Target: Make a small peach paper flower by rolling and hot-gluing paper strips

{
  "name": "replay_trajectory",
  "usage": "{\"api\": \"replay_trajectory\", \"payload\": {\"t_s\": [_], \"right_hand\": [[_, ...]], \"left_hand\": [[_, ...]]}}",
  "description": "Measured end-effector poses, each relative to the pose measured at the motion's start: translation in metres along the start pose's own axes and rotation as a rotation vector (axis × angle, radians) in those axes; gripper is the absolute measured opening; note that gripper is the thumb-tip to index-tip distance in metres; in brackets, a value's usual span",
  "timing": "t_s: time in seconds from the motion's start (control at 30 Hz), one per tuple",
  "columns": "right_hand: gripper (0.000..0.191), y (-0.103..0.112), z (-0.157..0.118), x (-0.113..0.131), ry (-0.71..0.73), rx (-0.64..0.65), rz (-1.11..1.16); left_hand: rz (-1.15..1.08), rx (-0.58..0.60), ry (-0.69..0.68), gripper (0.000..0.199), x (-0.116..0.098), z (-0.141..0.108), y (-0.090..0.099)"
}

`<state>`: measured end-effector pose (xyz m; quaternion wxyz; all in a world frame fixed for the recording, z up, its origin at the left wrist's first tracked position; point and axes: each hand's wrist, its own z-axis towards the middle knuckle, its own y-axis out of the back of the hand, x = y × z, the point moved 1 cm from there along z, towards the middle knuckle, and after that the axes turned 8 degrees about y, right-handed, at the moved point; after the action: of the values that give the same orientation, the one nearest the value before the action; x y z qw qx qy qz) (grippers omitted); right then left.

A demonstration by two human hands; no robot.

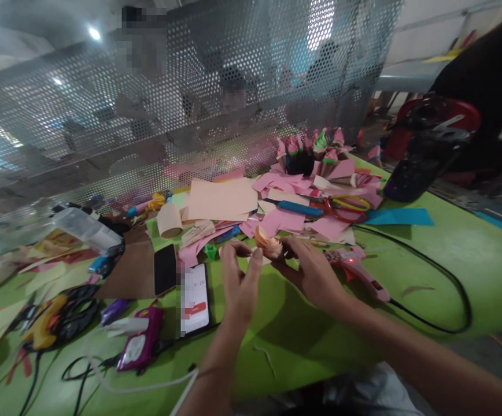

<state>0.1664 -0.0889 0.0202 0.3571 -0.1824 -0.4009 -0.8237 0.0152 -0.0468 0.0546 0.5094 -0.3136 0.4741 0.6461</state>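
A small peach paper swirl (269,244), shaped like an ice-cream top, is held upright above the green table. My right hand (309,268) pinches its base from the right with thumb and fingers. On its other side, my left hand (241,280) has curled fingers, the thumb tip close against the swirl's lower left edge. A pale bit of paper shows by the left fingertips, but what they grip is hidden. Just right of my right hand lies a pink hot glue gun (361,271) with a red light on.
Pink paper scraps (283,222), scissors (346,208) and a blue-handled cutter (301,208) lie behind my hands. Finished paper cones (294,147) stand at the back. Phones (196,300), a magenta device (140,341) and cables are at left. A dark bottle (420,153) stands right.
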Motion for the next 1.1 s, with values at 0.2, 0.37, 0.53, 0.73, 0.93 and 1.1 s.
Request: {"api": "replay_trajectory", "payload": {"t_s": [0.2, 0.37, 0.53, 0.73, 0.93, 1.1], "right_hand": [[0.016, -0.001, 0.001, -0.003, -0.125, -0.008, 0.088], [0.025, -0.001, 0.000, -0.005, -0.082, -0.019, 0.138], [0.038, -0.005, -0.002, -0.006, -0.034, -0.026, 0.125], [0.047, -0.001, -0.003, -0.006, 0.003, -0.017, 0.109], [0.013, 0.019, 0.004, -0.001, 0.100, -0.177, 0.125], [0.011, 0.018, 0.005, -0.003, 0.205, -0.195, 0.072]], "left_hand": [[-0.084, 0.150, 0.142, 0.034, 0.013, 0.009, -0.002], [-0.140, 0.477, 0.256, 0.052, 0.025, 0.008, -0.012], [-0.427, 0.579, 0.492, 0.056, 0.026, 0.001, -0.020], [-0.490, 0.533, 0.522, 0.046, 0.024, 0.004, -0.021], [-0.393, 0.463, 0.441, 0.046, 0.032, 0.008, -0.020], [-0.392, 0.563, 0.466, 0.049, 0.037, 0.006, -0.025]]}}
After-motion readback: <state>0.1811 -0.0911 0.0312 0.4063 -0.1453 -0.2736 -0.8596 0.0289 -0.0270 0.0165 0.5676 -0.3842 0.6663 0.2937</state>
